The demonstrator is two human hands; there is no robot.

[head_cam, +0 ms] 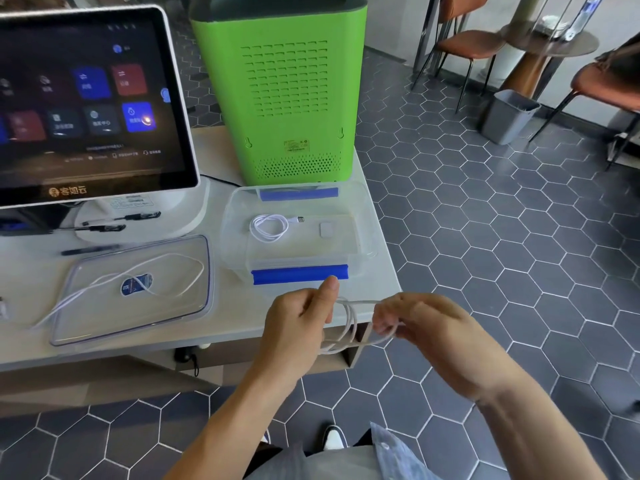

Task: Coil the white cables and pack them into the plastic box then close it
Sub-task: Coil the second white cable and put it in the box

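Note:
A clear plastic box (pixel 360 216) with blue clips stands open on the table's right end. Inside it lies a coiled white cable (pixel 268 228) beside a small white adapter (pixel 326 229). In front of the table edge, my left hand (pixel 298 327) grips loops of a second white cable (pixel 349 325), thumb up. My right hand (pixel 415 323) pinches the same cable's other side. The box's clear lid (pixel 86 327) lies flat to the left, with a third white cable (pixel 162 271) sprawled loosely over it.
A touchscreen terminal (pixel 86 98) stands at the back left, with pens (pixel 104 226) on its base. A green machine (pixel 284 91) rises right behind the box. Beyond the table: tiled floor, a grey bin (pixel 507 116), chairs and a round table.

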